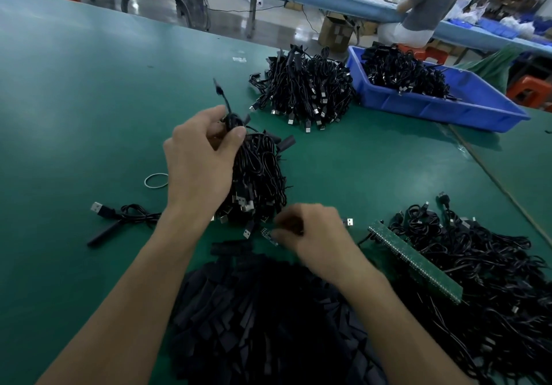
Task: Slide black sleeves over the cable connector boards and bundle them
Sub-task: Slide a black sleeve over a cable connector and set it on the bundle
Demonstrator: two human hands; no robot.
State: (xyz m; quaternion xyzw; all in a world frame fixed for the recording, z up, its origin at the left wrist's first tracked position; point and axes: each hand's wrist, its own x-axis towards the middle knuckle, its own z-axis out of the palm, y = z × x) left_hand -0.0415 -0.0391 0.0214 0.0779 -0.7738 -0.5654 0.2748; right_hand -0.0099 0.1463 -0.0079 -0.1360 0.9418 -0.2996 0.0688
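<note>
While the left hand (197, 160) grips the bundle (260, 175) at its far end, the right hand (316, 235) pinches a board (268, 236).
The bundle rests on the table (74, 100), long axis running away from the person, USB plugs pointing near-side. The board lies roughly left-right, free tip pointing left, just beyond the sleeves (263, 310). A rubber band (156, 180) lies left of the bundle.

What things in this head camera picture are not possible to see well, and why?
- Head view, whether the right hand holds anything: blurred by motion, its fingers curl over the spot beside the small dark connector board.
- Head view, top of the black cable bundle: covered by the left hand gripping it.
- Head view, pile of flat black sleeves: cut off by the bottom edge.
</note>
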